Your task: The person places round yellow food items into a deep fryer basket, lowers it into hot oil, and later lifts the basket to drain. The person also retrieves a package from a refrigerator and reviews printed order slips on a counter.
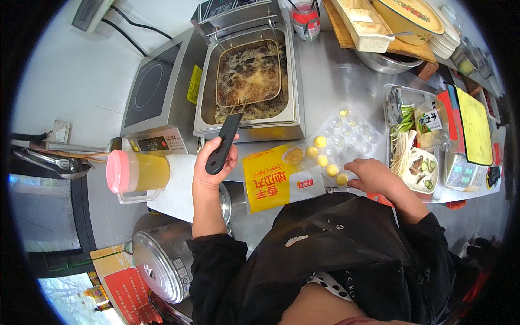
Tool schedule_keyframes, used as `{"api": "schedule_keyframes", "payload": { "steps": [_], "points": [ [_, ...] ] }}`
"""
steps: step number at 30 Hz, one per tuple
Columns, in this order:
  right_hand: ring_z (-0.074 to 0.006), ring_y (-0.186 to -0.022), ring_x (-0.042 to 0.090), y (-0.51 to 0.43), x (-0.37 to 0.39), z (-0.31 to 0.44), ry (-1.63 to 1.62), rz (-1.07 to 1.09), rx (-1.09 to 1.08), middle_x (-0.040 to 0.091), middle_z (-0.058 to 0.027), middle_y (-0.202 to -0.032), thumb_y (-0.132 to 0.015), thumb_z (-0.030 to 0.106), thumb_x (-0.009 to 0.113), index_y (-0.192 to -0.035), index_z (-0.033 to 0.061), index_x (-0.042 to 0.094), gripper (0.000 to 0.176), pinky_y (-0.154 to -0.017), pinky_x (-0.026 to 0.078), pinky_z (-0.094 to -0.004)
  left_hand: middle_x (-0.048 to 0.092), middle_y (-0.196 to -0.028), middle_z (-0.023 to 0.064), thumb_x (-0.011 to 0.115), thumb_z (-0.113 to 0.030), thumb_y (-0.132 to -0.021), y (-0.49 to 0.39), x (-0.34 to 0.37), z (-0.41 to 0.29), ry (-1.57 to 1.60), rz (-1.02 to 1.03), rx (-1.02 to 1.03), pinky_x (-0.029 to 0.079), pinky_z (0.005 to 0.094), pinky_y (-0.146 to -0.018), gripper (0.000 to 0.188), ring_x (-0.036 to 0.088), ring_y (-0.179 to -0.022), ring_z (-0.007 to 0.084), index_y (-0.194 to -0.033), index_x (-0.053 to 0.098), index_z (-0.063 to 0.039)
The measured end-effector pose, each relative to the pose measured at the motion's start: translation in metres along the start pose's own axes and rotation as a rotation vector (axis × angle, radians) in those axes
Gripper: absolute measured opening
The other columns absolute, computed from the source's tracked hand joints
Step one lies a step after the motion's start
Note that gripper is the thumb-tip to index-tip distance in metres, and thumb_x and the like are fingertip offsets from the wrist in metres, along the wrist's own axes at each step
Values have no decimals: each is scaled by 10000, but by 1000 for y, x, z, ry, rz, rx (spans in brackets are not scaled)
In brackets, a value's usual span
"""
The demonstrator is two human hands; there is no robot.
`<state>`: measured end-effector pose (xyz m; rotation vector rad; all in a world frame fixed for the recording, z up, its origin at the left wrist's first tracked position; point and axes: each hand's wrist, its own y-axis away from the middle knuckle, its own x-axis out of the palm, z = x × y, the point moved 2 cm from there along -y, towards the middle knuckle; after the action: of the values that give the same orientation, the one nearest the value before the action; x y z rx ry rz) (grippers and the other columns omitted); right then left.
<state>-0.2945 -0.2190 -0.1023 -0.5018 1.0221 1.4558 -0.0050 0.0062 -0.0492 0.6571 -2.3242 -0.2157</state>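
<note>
My left hand grips the black handle of a wire fryer basket. That basket sits in bubbling oil in a steel deep fryer, with browned food inside. My right hand reaches over the near edge of a clear plastic ball tray, its fingertips by a yellow ball; whether they touch it I cannot tell. Several more yellow balls lie in a line along the tray's left side, and one sits at its far end. A yellow and white food packet lies flat between my hands.
Left of the fryer stands an induction cooker, with a pink-lidded jug of yellow liquid nearer me. A lidded steel pot is at lower left. On the right, a clear tray holds vegetables and packets. A jar stands beyond the fryer's right corner.
</note>
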Motion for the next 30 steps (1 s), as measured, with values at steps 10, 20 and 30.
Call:
{"api": "schedule_keyframes", "payload": {
  "steps": [10,20,30],
  "points": [
    [-365,-883,557,3,-1,-35,83,-144,149,545,-191,-993,-726,250,639,-1073,31,507,431,-753,459,-432,610,-832,127,446,-350,-909,55,-39,61,53,-444,187,528,286,-636,392,608,-678,212,-1112,500,-18],
    [-386,-1000,520,-46,-5,-81,208,-326,432,496,-242,-1113,-715,233,651,-1157,31,437,532,-830,455,-414,567,-998,31,592,-180,-844,83,-82,154,-303,-702,-20,468,262,-639,348,564,-847,129,-1156,468,-89],
    [-349,-957,562,-68,-2,-89,161,-311,562,566,-197,-1028,-644,297,680,-1127,38,477,585,-802,470,-412,580,-1039,76,592,-87,-835,68,-64,162,-184,-432,-109,507,318,-743,304,593,-911,181,-1102,457,-30]
  ]
}}
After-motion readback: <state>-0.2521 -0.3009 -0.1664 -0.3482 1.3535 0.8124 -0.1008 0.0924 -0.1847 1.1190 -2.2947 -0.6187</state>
